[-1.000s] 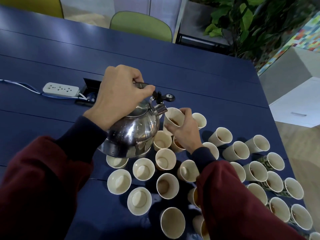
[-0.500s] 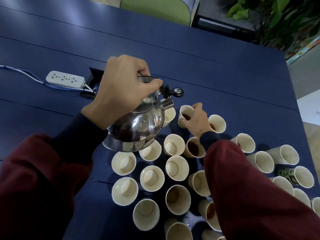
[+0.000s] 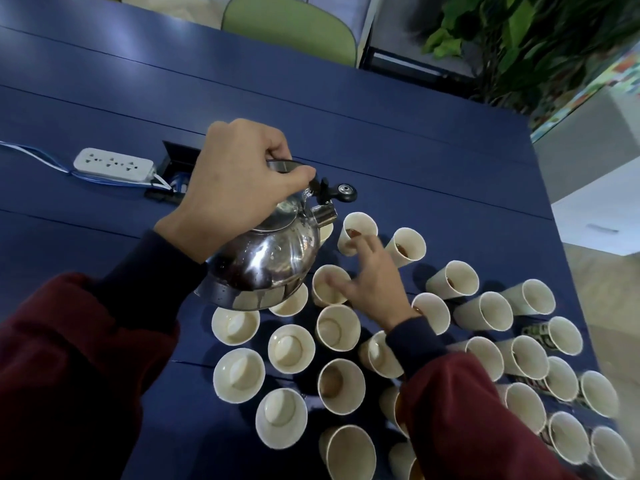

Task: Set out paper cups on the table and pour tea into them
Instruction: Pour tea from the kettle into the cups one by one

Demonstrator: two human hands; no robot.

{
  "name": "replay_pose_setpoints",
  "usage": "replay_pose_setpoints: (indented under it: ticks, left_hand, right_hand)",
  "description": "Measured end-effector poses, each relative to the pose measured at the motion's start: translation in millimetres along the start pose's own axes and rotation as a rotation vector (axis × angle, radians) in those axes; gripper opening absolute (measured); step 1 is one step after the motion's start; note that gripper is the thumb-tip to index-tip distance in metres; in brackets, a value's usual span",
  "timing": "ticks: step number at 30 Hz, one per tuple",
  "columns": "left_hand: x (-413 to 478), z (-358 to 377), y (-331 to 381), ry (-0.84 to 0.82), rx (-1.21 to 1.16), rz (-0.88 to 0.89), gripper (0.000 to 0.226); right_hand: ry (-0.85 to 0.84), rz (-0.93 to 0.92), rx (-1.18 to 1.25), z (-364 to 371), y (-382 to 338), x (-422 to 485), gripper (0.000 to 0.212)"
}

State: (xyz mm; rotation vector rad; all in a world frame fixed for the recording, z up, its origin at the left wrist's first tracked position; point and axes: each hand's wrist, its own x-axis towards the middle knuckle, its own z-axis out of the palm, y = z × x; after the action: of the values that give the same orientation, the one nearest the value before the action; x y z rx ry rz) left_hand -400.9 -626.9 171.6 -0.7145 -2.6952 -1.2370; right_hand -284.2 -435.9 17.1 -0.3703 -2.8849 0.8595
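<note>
My left hand [image 3: 235, 188] grips the handle of a shiny steel kettle [image 3: 266, 261], held above the near-left cups with its spout toward the far right. My right hand [image 3: 370, 282] hovers with fingers spread, blurred, over an empty cup [image 3: 329, 285], holding nothing. Just beyond its fingertips stands a cup with tea [image 3: 358, 232], and another tea cup [image 3: 407, 247] stands to its right. Several paper cups [image 3: 291, 348] crowd the blue table [image 3: 398, 133], some empty, some with brown tea.
A white power strip [image 3: 112, 164] with blue cable lies at the left beside an open cable hatch [image 3: 176, 161]. A green chair [image 3: 291, 29] stands behind the table. Plants [image 3: 519, 46] and a white cabinet [image 3: 602, 216] are at the right.
My right hand has let go of the tea cup it held and has drawn back toward me, fingers now spread. The kettle stays in my left hand, little moved.
</note>
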Motion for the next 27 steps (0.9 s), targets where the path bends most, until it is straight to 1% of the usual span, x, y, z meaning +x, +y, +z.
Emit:
replay_pose_setpoints:
  ticks: [2, 4, 7, 13, 17, 19, 20, 23, 25, 27]
  left_hand:
    - [-4, -2, 2, -0.003, -0.003, -0.005, 0.031]
    - [-9, -3, 3, -0.005, -0.003, -0.004, 0.031]
    - [-14, -6, 4, -0.001, 0.0, -0.005, 0.032]
    - [-20, -12, 8, -0.006, 0.012, -0.005, 0.031]
    - [-22, -14, 10, -0.01, 0.021, -0.001, 0.03]
    - [-23, -16, 12, -0.012, 0.022, 0.005, 0.029]
    - [-24, -17, 13, -0.013, 0.026, 0.012, 0.028]
    - [-28, -24, 17, -0.033, 0.035, 0.024, 0.027]
    - [-34, -28, 20, -0.056, 0.05, 0.04, 0.024]
    - [-40, -31, 23, -0.066, 0.077, 0.063, 0.023]
  right_hand:
    - [-0.077, 0.013, -0.091, 6, -4, -10, 0.072]
    - [-0.118, -0.012, -0.233, 11, -5, -15, 0.075]
    - [-0.174, 0.001, -0.417, 15, -7, -18, 0.07]
    - [-0.221, 0.096, -0.435, 23, -8, -13, 0.064]
    - [-0.216, 0.098, -0.466, 26, -12, -9, 0.061]
    - [-0.148, 0.107, -0.432, 24, -15, -10, 0.06]
    - [-0.082, 0.121, -0.376, 21, -17, -11, 0.062]
    - [0.124, 0.156, -0.023, 12, -22, -14, 0.068]
    - [0.185, 0.117, 0.137, 3, -30, -18, 0.068]
    - [0.218, 0.046, 0.208, -5, -39, -25, 0.069]
